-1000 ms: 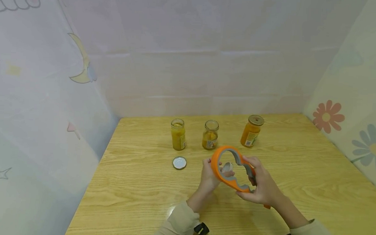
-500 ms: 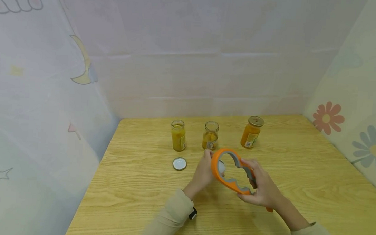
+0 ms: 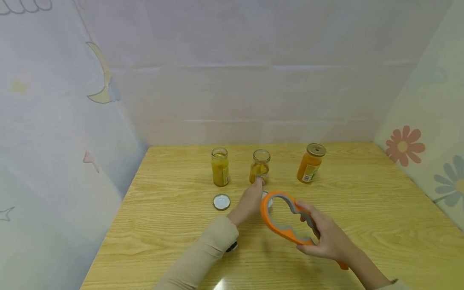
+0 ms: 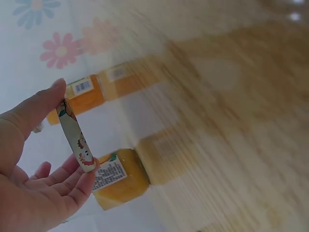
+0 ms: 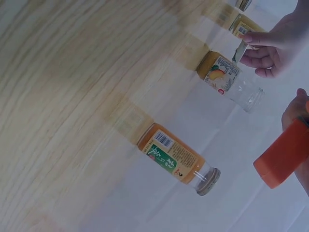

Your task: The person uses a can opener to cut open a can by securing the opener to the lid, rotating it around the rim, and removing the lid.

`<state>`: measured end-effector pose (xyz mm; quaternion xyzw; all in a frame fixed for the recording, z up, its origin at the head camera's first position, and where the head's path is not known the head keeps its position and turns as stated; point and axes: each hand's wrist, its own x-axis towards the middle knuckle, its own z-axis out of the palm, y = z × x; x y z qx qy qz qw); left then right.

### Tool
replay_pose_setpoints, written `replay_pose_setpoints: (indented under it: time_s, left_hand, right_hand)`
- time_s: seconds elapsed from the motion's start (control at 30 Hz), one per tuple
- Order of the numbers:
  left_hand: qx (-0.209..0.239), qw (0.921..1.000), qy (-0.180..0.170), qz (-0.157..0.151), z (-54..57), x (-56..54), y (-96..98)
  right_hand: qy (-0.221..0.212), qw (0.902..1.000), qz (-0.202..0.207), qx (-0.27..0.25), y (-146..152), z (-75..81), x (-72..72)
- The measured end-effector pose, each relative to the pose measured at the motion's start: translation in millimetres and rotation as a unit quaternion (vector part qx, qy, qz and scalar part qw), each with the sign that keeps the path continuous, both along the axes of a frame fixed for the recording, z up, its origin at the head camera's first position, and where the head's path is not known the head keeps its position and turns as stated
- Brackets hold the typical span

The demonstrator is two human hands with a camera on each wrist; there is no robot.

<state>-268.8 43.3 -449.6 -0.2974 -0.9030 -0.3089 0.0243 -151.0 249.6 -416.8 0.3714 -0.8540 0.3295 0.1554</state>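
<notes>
Pinching a jar lid (image 4: 76, 137) between thumb and fingertips of the left hand (image 3: 249, 200), near the front of the middle jar (image 3: 259, 168). Held on edge, with small coloured pictures running along a pale rim (and showing a white inside in the head view, partly hidden by an orange loop). Too closely lined up with the jar, seen from the head, to tell whether touching.

Grasping an orange opener (image 3: 286, 234) in the right hand (image 3: 330, 236), with fingers and thumb curled over its two arms. Lined in grey, scalloped along the inner edges, and angled with the loop toward the left hand; in the right wrist view, jutting in at the side as a blunt orange end.

Backed by three upright jars, spaced in a row toward the far edge of a wood-grain table (image 3: 167, 228): a left jar (image 3: 220, 170), yellow-filled and open at the mouth; the middle jar, also open and only part full; a right jar (image 3: 309, 164), orange inside and capped in dull metal. Joined by a second lid (image 3: 221, 202), lying white side up in front of the left jar.

Clad in beige sleeves (image 3: 207, 248), before a pale sheet (image 3: 242, 68) and a flower-printed wall covering (image 3: 440, 105).
</notes>
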Motion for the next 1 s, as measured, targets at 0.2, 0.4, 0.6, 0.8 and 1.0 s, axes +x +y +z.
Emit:
replay_pose_setpoints:
  time_s: [0.2, 0.4, 0.6, 0.8, 1.0]
  left_hand:
    - [-0.044, 0.9984, -0.035, 0.000, -6.3, -14.6, 2.8]
    - [-0.059, 0.9959, -0.068, -0.012, -9.5, -27.9, 2.3]
    - [-0.054, 0.9961, -0.064, -0.028, -12.5, -37.1, 4.9]
    - [-0.072, 0.9957, -0.056, -0.020, -18.6, -38.4, 10.7]
    - [-0.102, 0.9938, -0.036, -0.024, -23.5, -38.1, 15.4]
  right_hand:
    - [-0.016, 0.9998, -0.001, 0.015, 3.9, -4.8, 3.6]
    - [-0.003, 0.9998, 0.002, 0.020, 8.0, -10.0, 3.8]
    - [-0.013, 0.9997, 0.007, 0.020, 9.0, -11.8, 5.1]
    - [-0.045, 0.9985, -0.007, 0.032, 9.0, -13.7, 8.0]
    - [-0.056, 0.9977, -0.008, 0.037, 9.6, -14.8, 8.7]
